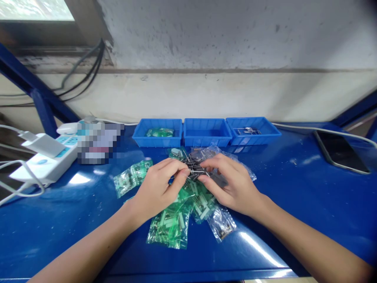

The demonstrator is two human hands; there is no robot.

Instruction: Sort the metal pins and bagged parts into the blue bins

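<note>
My left hand (163,181) is closed, thumb and forefinger pinching the end of a thin metal screw (198,171) over a heap of dark screws (193,160). At the heap's right edge is my right hand (229,182), fingers curved and thumb apart, with screw ends between them. Under and in front of the hands lie green-tinted plastic bags (169,228) with pale plugs inside. A clear bag (222,224) with small brownish pieces lies by my right wrist. Another green bag (132,177) is left of my left hand.
Three blue bins stand along the wall: the left bin (138,135) holds green bags, the middle bin (207,139) shows a bare floor, the right bin (268,131) holds several screws. A power strip (44,167) with cables is at left, a phone (341,151) at right.
</note>
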